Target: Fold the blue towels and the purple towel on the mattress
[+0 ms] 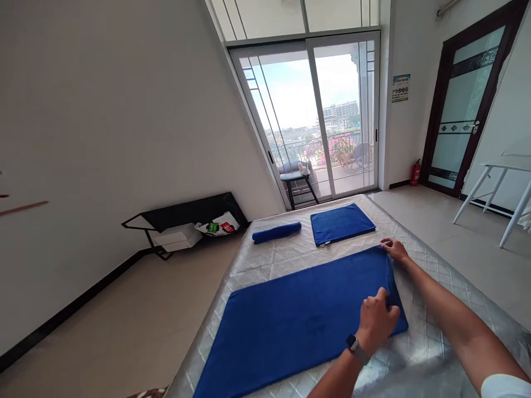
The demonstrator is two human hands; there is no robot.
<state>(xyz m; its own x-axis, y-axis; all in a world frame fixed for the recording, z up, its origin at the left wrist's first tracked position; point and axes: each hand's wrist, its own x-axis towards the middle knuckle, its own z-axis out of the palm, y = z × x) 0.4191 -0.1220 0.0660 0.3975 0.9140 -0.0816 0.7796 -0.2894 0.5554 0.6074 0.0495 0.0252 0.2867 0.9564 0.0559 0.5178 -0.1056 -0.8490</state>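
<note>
Fingers of the right hand [397, 251] pinch a corner of the blue rectangular fabric sheet [286, 315] spread left of them, the left hand [375, 318] apparently gripping its edge, best kept evenly taut.

Bright sliding glass doors [321, 121], plain walls [124, 110], pale floor [415, 207], red extinguisher [415, 173] beside a dark-framed door [467, 108]

Daylight enters through the glass door [309, 121], where the sky [290, 80] burns nearly white and the buildings [342, 110] look hazy. The left wall [124, 110] stays dim and grey. Glare glints off the mattress [274, 257] near the bottom edge. The large cloth [302, 320] is fairly sharp. Wide-lens distortion tilts the door and stretches the margins.
</note>
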